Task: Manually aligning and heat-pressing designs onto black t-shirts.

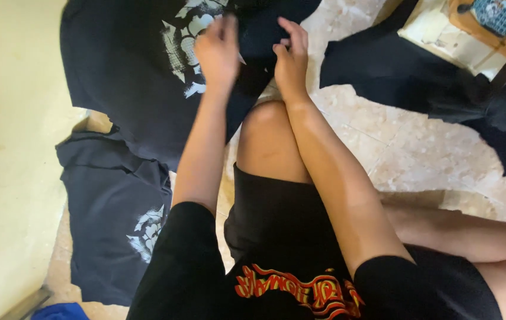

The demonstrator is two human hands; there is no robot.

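**Both hands on a dark printed shirt at the top of the frame**

At top centre of the frame, the left hand lies on the dark T-shirt, fingers curled over the cloth beside its pale printed design; whether it pinches a fold I cannot tell. The right hand sits just right of it, fingers bent and closed on the shirt's edge where the cloth meets the tiled floor. The shirt spreads from the hands toward the upper left, its long axis running down and left, so the left hand is nearer its bulk. A raised knee stands between the forearms. A second dark shirt with a similar print lies at lower left, and another dark garment at upper right, well apart.
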